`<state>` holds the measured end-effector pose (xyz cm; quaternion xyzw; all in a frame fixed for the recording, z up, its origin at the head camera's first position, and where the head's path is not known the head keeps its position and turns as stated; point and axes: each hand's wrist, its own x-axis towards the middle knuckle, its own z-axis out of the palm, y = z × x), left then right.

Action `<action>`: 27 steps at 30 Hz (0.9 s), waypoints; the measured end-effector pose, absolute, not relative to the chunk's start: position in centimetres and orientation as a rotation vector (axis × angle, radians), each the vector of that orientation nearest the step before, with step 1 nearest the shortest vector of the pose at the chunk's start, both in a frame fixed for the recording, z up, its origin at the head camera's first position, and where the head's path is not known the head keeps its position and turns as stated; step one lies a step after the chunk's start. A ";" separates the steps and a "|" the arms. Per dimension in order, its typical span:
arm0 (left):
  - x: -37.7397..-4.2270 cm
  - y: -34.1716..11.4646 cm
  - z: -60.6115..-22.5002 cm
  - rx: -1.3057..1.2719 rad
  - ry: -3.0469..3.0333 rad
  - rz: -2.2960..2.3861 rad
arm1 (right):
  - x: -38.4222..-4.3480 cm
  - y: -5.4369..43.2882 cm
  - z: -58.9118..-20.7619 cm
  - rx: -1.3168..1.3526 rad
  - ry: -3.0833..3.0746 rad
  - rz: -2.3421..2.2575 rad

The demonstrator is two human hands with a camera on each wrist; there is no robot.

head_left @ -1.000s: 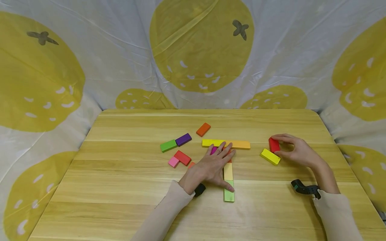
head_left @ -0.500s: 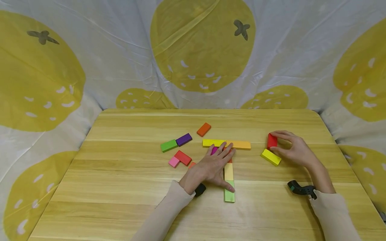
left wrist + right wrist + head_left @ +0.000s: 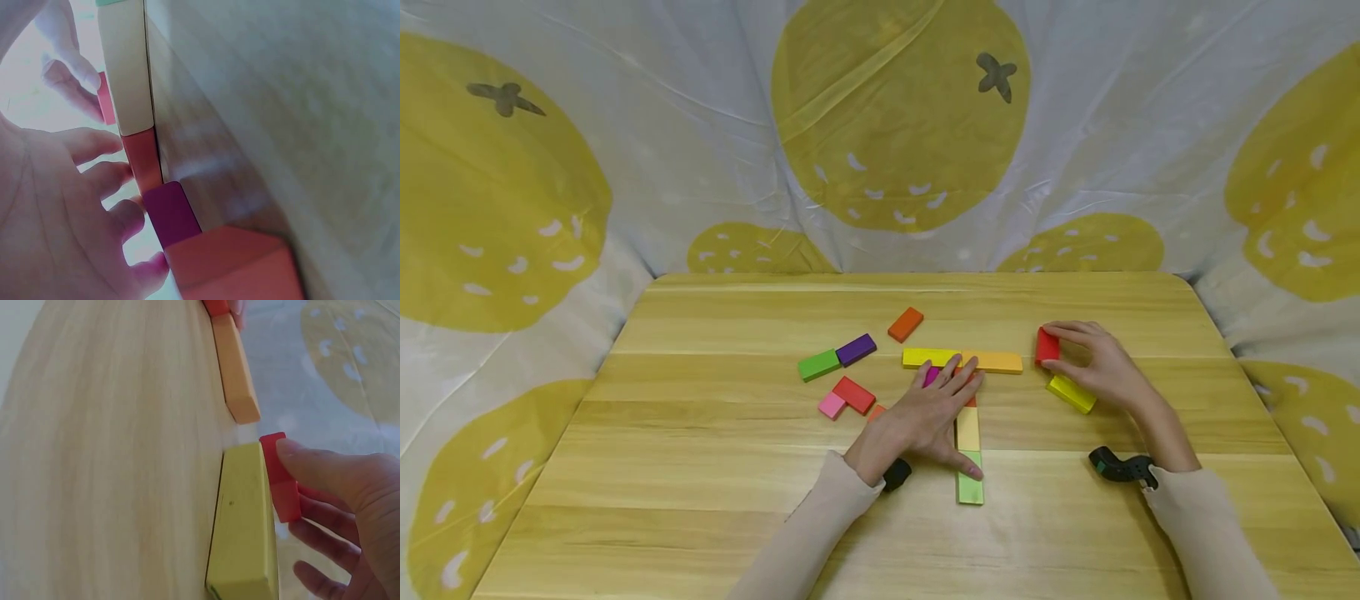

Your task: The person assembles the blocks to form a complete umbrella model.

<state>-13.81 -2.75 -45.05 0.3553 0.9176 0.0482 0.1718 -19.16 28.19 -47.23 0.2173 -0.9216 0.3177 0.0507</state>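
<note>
My right hand [image 3: 1097, 358] pinches a red block [image 3: 1047, 347] between thumb and fingers, just behind a yellow block [image 3: 1071, 394] lying on the table. In the right wrist view the red block [image 3: 281, 478] overlaps the yellow block's far side. My left hand [image 3: 917, 414] lies with fingers spread over a T of blocks, its fingertips at a magenta block [image 3: 931, 376]. The T's bar is a yellow block [image 3: 928, 357] and a light orange block [image 3: 994, 362]. Its stem shows a cream block [image 3: 967, 428] and a light green block [image 3: 970, 488]; the hand hides part of it.
Left of the T lie a green block [image 3: 818, 365], a purple block [image 3: 857, 350], a red block [image 3: 854, 394] and a pink block [image 3: 832, 405]. An orange block [image 3: 906, 324] lies farther back. A patterned curtain [image 3: 902, 117] surrounds the wooden table [image 3: 662, 467].
My right hand has carried the red block leftward, past the back of the loose yellow block and toward the T's bar. The left hand stays in place.
</note>
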 end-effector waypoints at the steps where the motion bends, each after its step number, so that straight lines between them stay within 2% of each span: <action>1: -13.8 -2.8 -45.1 1.006 2.603 0.139 | -19.3 28.0 -47.2 0.663 -2.807 0.964; 27: -13.8 -2.6 -45.0 0.995 2.589 0.137 | -19.7 26.1 -47.4 0.483 -2.939 0.947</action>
